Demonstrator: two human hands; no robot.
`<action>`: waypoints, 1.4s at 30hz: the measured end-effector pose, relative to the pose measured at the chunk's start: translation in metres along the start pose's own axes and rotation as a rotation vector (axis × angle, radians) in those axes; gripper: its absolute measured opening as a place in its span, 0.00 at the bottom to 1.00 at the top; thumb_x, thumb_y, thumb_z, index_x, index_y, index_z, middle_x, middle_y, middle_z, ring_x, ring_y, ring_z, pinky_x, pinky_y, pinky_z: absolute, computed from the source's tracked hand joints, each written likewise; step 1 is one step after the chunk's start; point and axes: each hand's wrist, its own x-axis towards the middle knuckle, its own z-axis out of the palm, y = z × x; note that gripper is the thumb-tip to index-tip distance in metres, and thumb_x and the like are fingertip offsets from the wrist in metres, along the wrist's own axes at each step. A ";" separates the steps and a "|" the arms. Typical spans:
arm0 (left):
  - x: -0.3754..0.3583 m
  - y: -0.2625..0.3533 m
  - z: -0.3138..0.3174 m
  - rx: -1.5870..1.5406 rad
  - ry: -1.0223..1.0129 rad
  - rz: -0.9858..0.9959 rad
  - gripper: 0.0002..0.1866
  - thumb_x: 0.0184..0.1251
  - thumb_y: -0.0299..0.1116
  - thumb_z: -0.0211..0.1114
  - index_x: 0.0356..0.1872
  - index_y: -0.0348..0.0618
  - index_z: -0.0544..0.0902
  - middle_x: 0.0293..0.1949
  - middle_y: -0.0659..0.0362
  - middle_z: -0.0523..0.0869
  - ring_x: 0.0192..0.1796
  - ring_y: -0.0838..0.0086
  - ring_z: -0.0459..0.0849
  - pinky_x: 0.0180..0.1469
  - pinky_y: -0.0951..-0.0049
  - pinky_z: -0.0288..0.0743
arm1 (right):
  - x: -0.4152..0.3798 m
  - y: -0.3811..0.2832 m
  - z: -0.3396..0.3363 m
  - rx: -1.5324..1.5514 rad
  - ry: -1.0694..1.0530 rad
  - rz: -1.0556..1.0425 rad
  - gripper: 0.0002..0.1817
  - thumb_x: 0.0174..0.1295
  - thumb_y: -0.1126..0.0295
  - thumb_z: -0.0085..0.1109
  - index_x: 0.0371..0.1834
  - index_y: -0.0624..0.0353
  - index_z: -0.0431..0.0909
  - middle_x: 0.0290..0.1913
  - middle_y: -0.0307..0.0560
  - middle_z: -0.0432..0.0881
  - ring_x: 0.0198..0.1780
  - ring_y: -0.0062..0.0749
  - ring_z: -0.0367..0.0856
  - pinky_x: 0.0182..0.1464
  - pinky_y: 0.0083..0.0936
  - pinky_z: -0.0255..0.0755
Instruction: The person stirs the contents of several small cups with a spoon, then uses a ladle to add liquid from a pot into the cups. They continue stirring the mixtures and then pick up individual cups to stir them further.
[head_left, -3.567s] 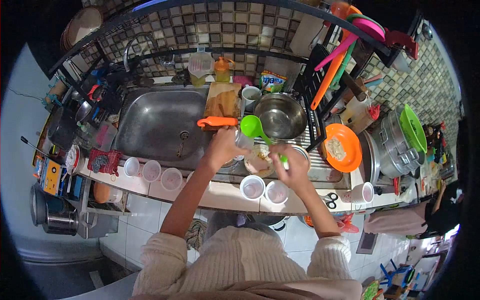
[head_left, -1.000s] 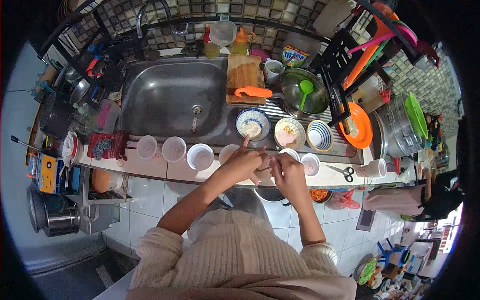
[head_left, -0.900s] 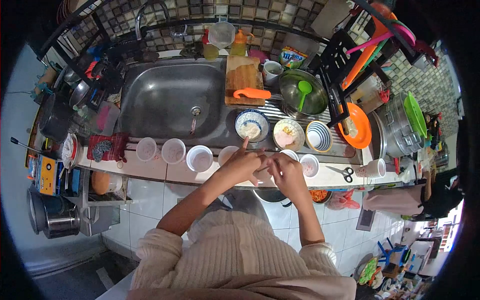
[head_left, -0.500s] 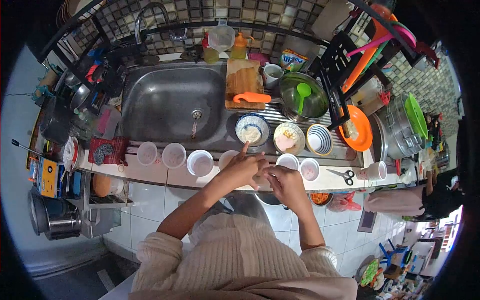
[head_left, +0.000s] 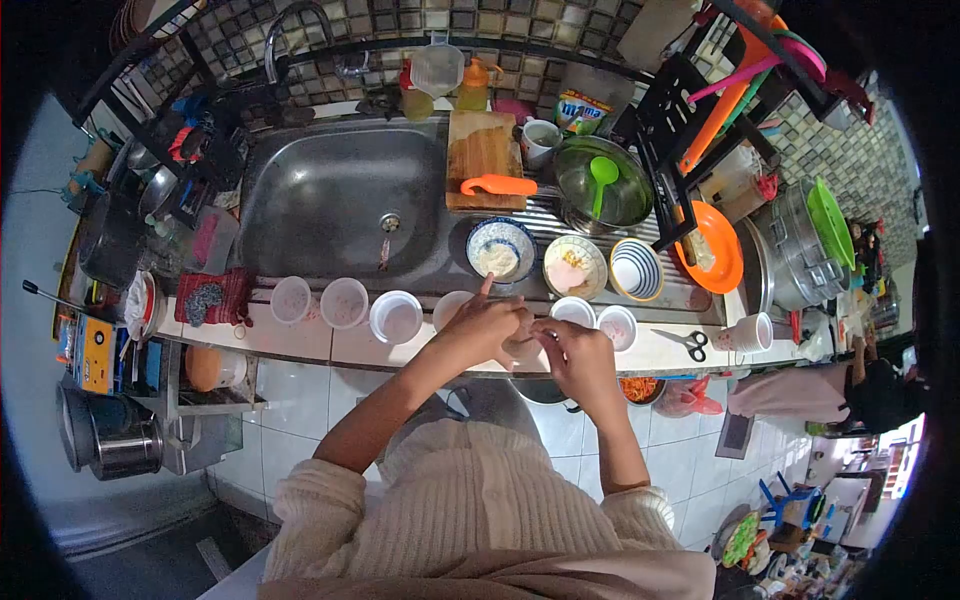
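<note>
My left hand curls round a pale plastic cup at the counter's front edge, one finger stretched toward a blue-patterned bowl of white powder. Beside it my right hand is closed in a pinch at the cup; whatever its fingertips hold is hidden. More plastic cups stand in a row on both sides, one partly behind my left hand. A bowl with pink and yellow contents and a striped bowl sit behind the right-hand cups.
Left of the bowls lies a steel sink. Behind them are a wooden board with an orange-handled tool and a metal pot with a green ladle. Scissors and stacked cups lie right. A person stands far right.
The view has shifted slightly. My right hand's fingers have moved a little closer to my left hand at the cup. Bowls and other cups keep their places.
</note>
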 end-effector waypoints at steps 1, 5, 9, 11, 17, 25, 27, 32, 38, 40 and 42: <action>-0.001 0.002 -0.003 0.000 0.000 0.000 0.41 0.33 0.45 0.74 0.56 0.47 0.70 0.59 0.54 0.71 0.63 0.67 0.67 0.69 0.47 0.35 | 0.000 -0.001 0.000 -0.021 0.044 0.088 0.06 0.51 0.77 0.58 0.33 0.60 0.79 0.30 0.51 0.81 0.25 0.43 0.79 0.27 0.30 0.71; -0.001 0.002 -0.004 -0.021 0.013 0.015 0.40 0.32 0.44 0.75 0.54 0.46 0.72 0.57 0.54 0.73 0.62 0.67 0.68 0.69 0.47 0.37 | 0.002 0.005 0.008 0.127 0.145 -0.022 0.05 0.52 0.76 0.58 0.33 0.60 0.79 0.29 0.51 0.81 0.23 0.42 0.79 0.25 0.29 0.70; -0.001 0.002 0.000 -0.008 0.040 0.025 0.38 0.31 0.42 0.75 0.52 0.45 0.72 0.54 0.53 0.74 0.61 0.66 0.69 0.69 0.46 0.38 | -0.001 0.007 0.001 0.043 0.054 -0.069 0.05 0.53 0.76 0.57 0.34 0.60 0.79 0.27 0.50 0.81 0.20 0.39 0.78 0.23 0.27 0.69; 0.000 0.003 0.002 -0.001 0.063 0.039 0.38 0.31 0.42 0.75 0.52 0.45 0.72 0.53 0.53 0.75 0.61 0.65 0.69 0.69 0.46 0.38 | -0.001 0.007 -0.001 -0.026 0.049 0.040 0.06 0.53 0.76 0.58 0.34 0.60 0.79 0.27 0.50 0.81 0.19 0.39 0.78 0.23 0.27 0.69; -0.003 0.006 0.002 -0.027 0.110 0.028 0.38 0.32 0.38 0.75 0.53 0.45 0.72 0.51 0.52 0.76 0.59 0.65 0.71 0.68 0.46 0.39 | -0.003 0.009 0.002 0.156 -0.046 -0.111 0.07 0.53 0.76 0.57 0.35 0.58 0.80 0.28 0.51 0.81 0.20 0.39 0.79 0.23 0.27 0.70; -0.005 0.005 0.002 0.013 0.107 0.085 0.39 0.32 0.36 0.75 0.54 0.47 0.72 0.50 0.53 0.77 0.57 0.64 0.73 0.68 0.44 0.42 | 0.000 0.004 0.001 0.070 -0.014 -0.061 0.08 0.52 0.76 0.57 0.35 0.56 0.81 0.22 0.51 0.79 0.19 0.39 0.79 0.23 0.29 0.69; -0.002 0.008 0.001 -0.007 0.025 0.015 0.39 0.31 0.36 0.75 0.54 0.46 0.72 0.50 0.53 0.77 0.58 0.64 0.73 0.67 0.45 0.42 | 0.000 0.003 -0.005 0.012 -0.002 -0.021 0.08 0.52 0.77 0.56 0.35 0.56 0.81 0.21 0.51 0.79 0.19 0.38 0.79 0.22 0.29 0.69; -0.005 0.005 0.001 -0.053 0.100 0.043 0.39 0.29 0.36 0.76 0.52 0.43 0.73 0.50 0.53 0.77 0.57 0.64 0.73 0.67 0.44 0.42 | -0.004 0.007 0.002 0.036 0.053 -0.049 0.08 0.52 0.77 0.56 0.35 0.56 0.81 0.21 0.50 0.79 0.19 0.36 0.79 0.22 0.28 0.68; -0.003 0.004 0.007 -0.006 0.087 0.047 0.37 0.32 0.39 0.75 0.52 0.47 0.73 0.53 0.58 0.75 0.57 0.66 0.73 0.67 0.44 0.42 | -0.003 0.007 -0.003 -0.048 0.005 0.056 0.08 0.53 0.75 0.56 0.36 0.55 0.81 0.24 0.50 0.80 0.19 0.38 0.78 0.25 0.29 0.71; -0.001 0.000 0.009 0.010 0.030 0.004 0.36 0.34 0.40 0.73 0.53 0.50 0.74 0.56 0.61 0.74 0.58 0.68 0.72 0.67 0.43 0.42 | -0.007 0.013 0.002 0.011 -0.030 -0.045 0.08 0.53 0.74 0.56 0.36 0.56 0.81 0.24 0.51 0.80 0.19 0.39 0.78 0.25 0.29 0.71; -0.002 -0.002 0.011 0.068 0.063 0.063 0.38 0.34 0.41 0.73 0.55 0.51 0.73 0.55 0.60 0.74 0.58 0.69 0.73 0.67 0.43 0.43 | -0.005 0.011 -0.002 0.126 -0.043 -0.185 0.09 0.53 0.75 0.56 0.36 0.55 0.81 0.23 0.52 0.80 0.19 0.40 0.78 0.25 0.29 0.71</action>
